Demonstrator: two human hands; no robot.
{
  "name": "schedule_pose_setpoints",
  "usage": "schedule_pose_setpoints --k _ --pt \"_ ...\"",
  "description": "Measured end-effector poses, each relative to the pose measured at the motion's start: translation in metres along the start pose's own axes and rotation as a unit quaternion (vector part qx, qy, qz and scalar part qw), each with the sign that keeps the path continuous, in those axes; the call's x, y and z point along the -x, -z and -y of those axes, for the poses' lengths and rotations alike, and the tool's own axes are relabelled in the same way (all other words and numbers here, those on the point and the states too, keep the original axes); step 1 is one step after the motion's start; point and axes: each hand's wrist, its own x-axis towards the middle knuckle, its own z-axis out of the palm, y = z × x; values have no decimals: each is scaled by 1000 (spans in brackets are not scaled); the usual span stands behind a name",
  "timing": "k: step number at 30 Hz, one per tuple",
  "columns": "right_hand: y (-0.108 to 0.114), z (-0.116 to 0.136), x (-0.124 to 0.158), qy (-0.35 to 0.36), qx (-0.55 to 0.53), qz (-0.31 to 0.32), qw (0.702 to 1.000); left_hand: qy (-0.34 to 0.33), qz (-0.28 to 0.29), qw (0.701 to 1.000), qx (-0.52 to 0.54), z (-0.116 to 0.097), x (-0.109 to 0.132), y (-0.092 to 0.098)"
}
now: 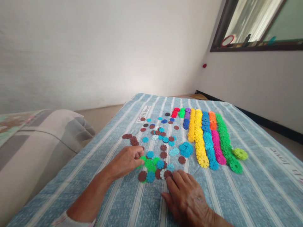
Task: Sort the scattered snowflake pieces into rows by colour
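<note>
Several flat plastic snowflake discs lie on a blue striped cloth (pixel 248 195). My left hand (pixel 126 160) is closed in a pinch on a green disc (pixel 143 158) at the edge of a small green cluster (pixel 150 164). Flat on the cloth lies my right hand (pixel 187 197), fingers stretched out, their tips touching a brown disc (pixel 168 173) beside a white one (pixel 163 173). Loose brown, blue and teal discs (pixel 163 138) are scattered beyond both hands.
Sorted rows of discs run away from me at right: yellow (pixel 199 138), blue (pixel 208 142), pink (pixel 217 146), green (pixel 226 142), with red, purple and orange ones at the far end. A grey cushion (pixel 35 148) lies left. White walls and a window (pixel 258 25) stand behind.
</note>
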Motion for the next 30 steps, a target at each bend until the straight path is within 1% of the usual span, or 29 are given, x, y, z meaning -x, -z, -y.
schedule_pose_setpoints --k 5,7,11,15,20,26,30 --pt "4 -25 -7 -32 47 5 998 3 -3 1000 9 -1 0 1" --pt "3 -29 -7 -40 65 15 997 -1 0 1000 9 0 0 1" --pt "1 -24 -4 -37 79 24 996 -8 -6 1000 10 4 -1 -1" --pt "3 -20 -4 -26 57 26 998 -9 -11 1000 7 6 -2 -2" --pt "5 -22 -5 -34 63 25 997 -3 -10 1000 4 5 -2 -1" --pt "6 -8 -2 -28 66 33 997 -8 -11 1000 2 2 -2 -1" --pt "11 -7 -4 -35 45 46 997 -9 -12 1000 3 1 -1 -1"
